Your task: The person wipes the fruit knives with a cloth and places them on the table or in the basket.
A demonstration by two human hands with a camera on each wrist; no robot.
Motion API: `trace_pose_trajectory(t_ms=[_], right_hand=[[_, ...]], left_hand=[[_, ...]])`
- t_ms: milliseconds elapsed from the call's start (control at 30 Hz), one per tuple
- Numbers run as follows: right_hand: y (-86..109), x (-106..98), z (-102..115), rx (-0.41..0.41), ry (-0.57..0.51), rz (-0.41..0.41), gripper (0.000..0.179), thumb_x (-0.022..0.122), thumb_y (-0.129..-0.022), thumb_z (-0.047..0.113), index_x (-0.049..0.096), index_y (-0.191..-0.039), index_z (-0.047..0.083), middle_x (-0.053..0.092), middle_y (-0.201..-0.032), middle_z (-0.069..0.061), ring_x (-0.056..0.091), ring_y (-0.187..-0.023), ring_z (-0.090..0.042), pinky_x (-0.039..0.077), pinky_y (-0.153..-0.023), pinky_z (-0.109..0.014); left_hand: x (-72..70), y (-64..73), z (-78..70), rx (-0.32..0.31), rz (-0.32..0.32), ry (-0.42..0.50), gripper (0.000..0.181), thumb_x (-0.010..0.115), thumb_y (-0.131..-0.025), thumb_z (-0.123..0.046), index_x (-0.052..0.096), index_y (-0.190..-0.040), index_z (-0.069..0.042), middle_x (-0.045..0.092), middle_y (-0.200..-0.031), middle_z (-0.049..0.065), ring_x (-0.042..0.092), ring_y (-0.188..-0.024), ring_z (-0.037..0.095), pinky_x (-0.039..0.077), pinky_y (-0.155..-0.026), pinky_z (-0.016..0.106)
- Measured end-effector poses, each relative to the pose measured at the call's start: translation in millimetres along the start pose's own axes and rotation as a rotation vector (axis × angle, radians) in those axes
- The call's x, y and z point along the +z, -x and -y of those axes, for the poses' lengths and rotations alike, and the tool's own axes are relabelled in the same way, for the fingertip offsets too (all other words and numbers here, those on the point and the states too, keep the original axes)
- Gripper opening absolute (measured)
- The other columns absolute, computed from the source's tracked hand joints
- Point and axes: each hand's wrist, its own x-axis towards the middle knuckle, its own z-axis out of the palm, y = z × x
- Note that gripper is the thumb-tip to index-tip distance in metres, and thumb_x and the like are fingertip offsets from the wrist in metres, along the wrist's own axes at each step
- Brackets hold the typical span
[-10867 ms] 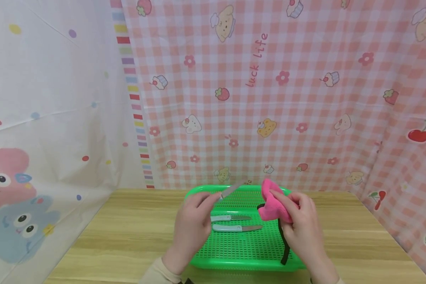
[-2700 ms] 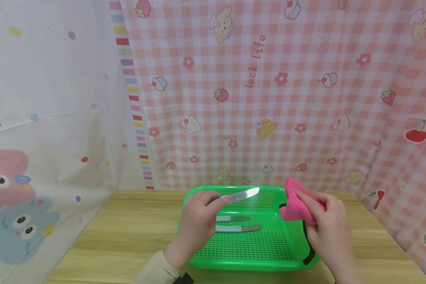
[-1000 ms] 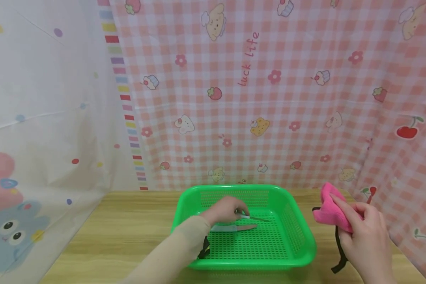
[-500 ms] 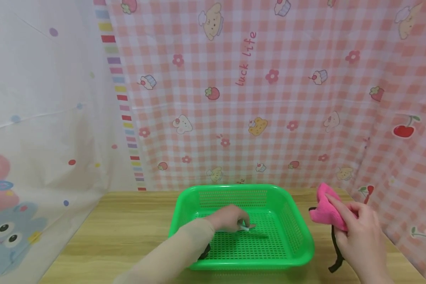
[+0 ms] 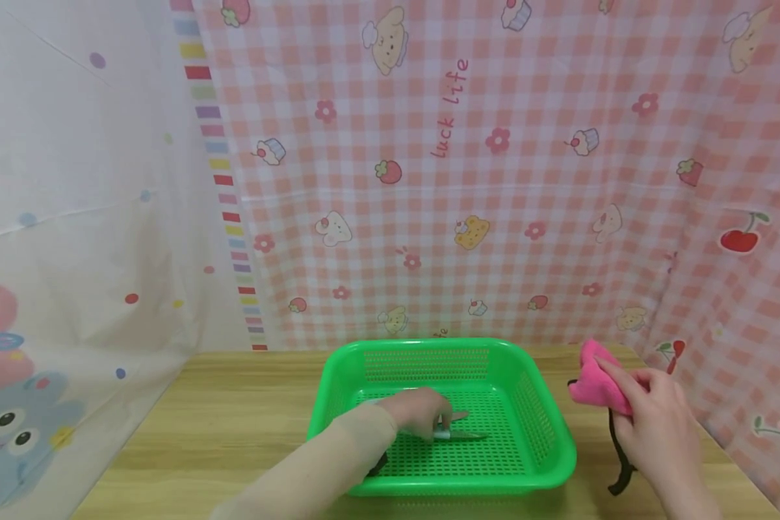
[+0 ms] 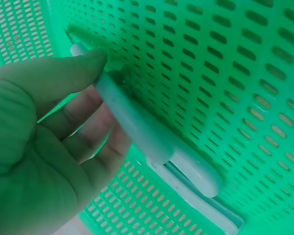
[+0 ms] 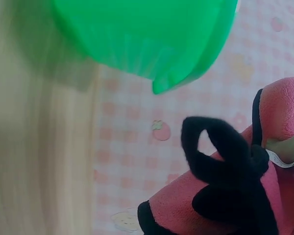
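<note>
Inside the green basket (image 5: pixel 562 462), my left hand (image 5: pixel 422 412) pinches a small knife (image 5: pixel 442 434) with a pale handle, its blade pointing right, low over the perforated floor. In the left wrist view, the thumb (image 6: pixel 83 68) lies on this knife's handle (image 6: pixel 132 115), with the fingers behind it. Two other pale knife handles (image 6: pixel 198 176) lie close beside it, and one more blade (image 5: pixel 460 415) shows past my fingers. Right of the basket, my right hand (image 5: pixel 663 426) grips a bunched pink cloth (image 5: pixel 598 383) with black edging and a dangling black strap (image 5: pixel 619 462).
The basket stands on a wood-grain table (image 5: pixel 234 419). A pink checked curtain (image 5: pixel 377 217) hangs behind and on the right, and a white printed sheet (image 5: pixel 91 217) on the left. A black loop (image 7: pixel 206 147) on the cloth shows in the right wrist view.
Earlier my left hand held a knife above the basket near the cloth. It has since lowered the knife inside, then toward the basket's front. My right hand has moved right with the cloth.
</note>
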Motion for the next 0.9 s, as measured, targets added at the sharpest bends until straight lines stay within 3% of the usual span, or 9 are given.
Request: trace_pose_trajectory(t_ms=[133, 300, 433, 667, 900], right_hand=[[-1.6, 5, -9, 0.020, 0.006, 0.051, 0.065, 0.071, -0.061, -0.015, 0.067, -0.121, 0.008, 0.053, -0.097, -0.026, 0.049, -0.084, -0.046, 0.042, -0.063, -0.060], [-0.3, 10, -19, 0.053, 0.006, 0.105, 0.063, 0.071, -0.064, -0.013, 0.066, -0.123, 0.009, 0.053, -0.099, -0.026, 0.049, -0.084, -0.045, 0.043, -0.061, -0.061], [0.3, 15, -24, 0.039, 0.007, 0.123, 0.061, 0.073, -0.063, -0.014, 0.066, -0.121, 0.006, 0.054, -0.097, -0.026, 0.050, -0.081, -0.044, 0.043, -0.064, -0.058], [-0.8, 20, -31, 0.029, 0.029, 0.171, 0.061, 0.074, -0.063, -0.011, 0.066, -0.121, 0.006, 0.056, -0.095, -0.025, 0.051, -0.081, -0.042, 0.041, -0.062, -0.055], [-2.1, 27, -40, -0.035, 0.040, 0.237, 0.068, 0.077, -0.063, -0.009, 0.066, -0.127, 0.013, 0.059, -0.092, -0.023, 0.054, -0.077, -0.038, 0.042, -0.065, -0.052]], left_hand=[[-0.5, 1.7, -2.9, -0.006, 0.013, -0.023, 0.024, 0.083, -0.079, -0.007, 0.075, -0.095, -0.022, 0.063, -0.095, -0.012, 0.059, -0.086, 0.006, 0.051, -0.077, 0.025], [-2.7, 3.9, -6.1, -0.015, 0.041, -0.072, 0.022, 0.076, -0.087, -0.007, 0.075, -0.103, -0.023, 0.064, -0.107, -0.013, 0.060, -0.099, 0.008, 0.051, -0.083, 0.026], [-7.5, 5.5, -5.9, 0.005, 0.059, -0.083, 0.019, 0.076, -0.088, -0.011, 0.074, -0.104, -0.021, 0.064, -0.108, -0.012, 0.059, -0.098, 0.008, 0.050, -0.081, 0.025], [-19.1, 13.5, 1.3, 0.016, 0.070, 0.019, 0.032, 0.079, -0.085, -0.013, 0.071, -0.115, -0.020, 0.065, -0.101, -0.008, 0.059, -0.089, 0.006, 0.051, -0.077, 0.025], [-36.8, 23.7, 9.4, 0.074, 0.012, 0.082, 0.040, 0.076, -0.089, -0.018, 0.066, -0.128, -0.017, 0.068, -0.105, -0.004, 0.060, -0.092, 0.005, 0.050, -0.080, 0.024]])
